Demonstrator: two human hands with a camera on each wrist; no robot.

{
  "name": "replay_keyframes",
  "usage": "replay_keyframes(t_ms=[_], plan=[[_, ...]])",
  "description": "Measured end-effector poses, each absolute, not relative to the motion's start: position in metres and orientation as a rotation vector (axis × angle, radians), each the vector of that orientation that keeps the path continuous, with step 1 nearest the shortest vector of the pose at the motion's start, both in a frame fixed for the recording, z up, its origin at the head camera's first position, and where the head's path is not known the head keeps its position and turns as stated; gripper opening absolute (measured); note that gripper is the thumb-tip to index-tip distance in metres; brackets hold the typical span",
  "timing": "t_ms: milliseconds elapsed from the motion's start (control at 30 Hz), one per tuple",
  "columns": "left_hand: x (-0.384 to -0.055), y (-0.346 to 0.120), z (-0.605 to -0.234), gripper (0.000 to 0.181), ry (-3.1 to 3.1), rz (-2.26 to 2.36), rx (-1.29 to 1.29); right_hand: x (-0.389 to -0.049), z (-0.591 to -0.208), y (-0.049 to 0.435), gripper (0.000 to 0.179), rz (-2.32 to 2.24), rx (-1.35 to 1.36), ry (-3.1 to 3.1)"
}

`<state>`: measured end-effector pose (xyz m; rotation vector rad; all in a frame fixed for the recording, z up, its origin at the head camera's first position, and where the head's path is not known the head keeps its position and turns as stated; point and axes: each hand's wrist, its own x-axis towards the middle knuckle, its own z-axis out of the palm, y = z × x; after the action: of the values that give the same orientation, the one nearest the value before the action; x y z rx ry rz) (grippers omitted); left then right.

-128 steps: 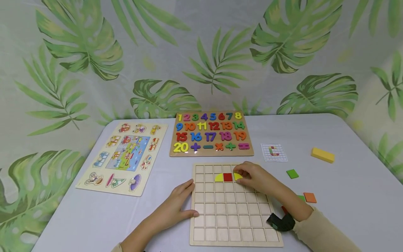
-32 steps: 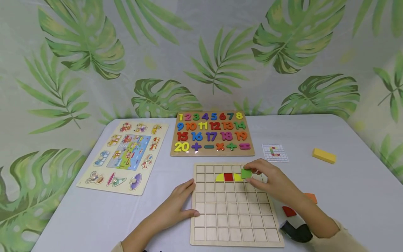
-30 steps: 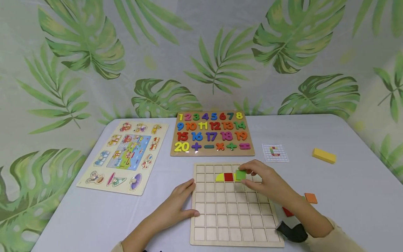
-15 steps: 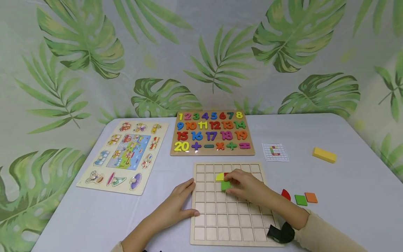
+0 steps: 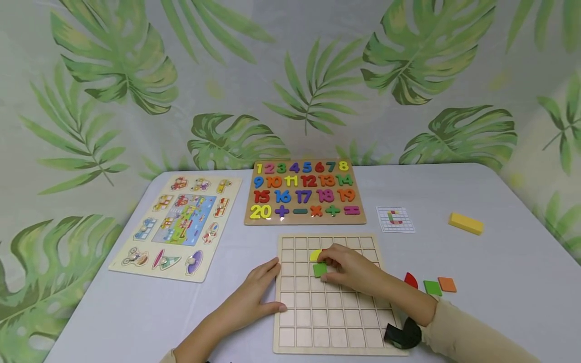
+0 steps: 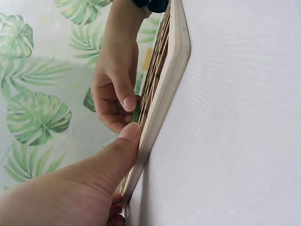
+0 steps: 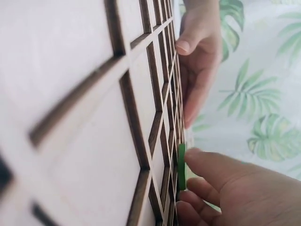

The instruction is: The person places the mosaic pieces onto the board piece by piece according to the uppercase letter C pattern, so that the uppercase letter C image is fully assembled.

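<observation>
My right hand (image 5: 356,269) pinches a green square tile (image 5: 320,270) between thumb and fingers, over the upper-left part of a wooden grid board (image 5: 336,351). In the right wrist view the green tile (image 7: 182,167) stands on edge to the lens, close to the grid. Just behind it lies a yellow quarter-round tile (image 5: 315,255) in a cell. The right hand hides the red square and second yellow tile beside it. My left hand (image 5: 249,292) rests against the board's left edge, fingers extended, its thumb (image 6: 129,132) touching the rim.
To the right lie a red quarter-round tile (image 5: 411,280), a green square (image 5: 433,288), an orange square (image 5: 447,284) and a yellow block (image 5: 466,223). A pattern card (image 5: 395,220), number board (image 5: 305,220) and vehicle puzzle (image 5: 176,228) lie farther back.
The second yellow tile was set in the row, and my right hand picked up a green tile. It carried that tile left to below the first yellow tile. The left hand stayed put.
</observation>
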<state>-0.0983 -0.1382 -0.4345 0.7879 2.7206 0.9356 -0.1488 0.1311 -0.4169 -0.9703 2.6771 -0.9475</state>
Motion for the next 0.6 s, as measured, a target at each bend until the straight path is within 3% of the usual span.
replay_keyframes(t_ms=[600], plan=[[-0.0982, -0.1383, -0.4346, 0.084, 2.719, 0.944, 0.789, -0.1498, -0.4182, 0.1259, 0.021, -0.886, -0.962, 2.743]])
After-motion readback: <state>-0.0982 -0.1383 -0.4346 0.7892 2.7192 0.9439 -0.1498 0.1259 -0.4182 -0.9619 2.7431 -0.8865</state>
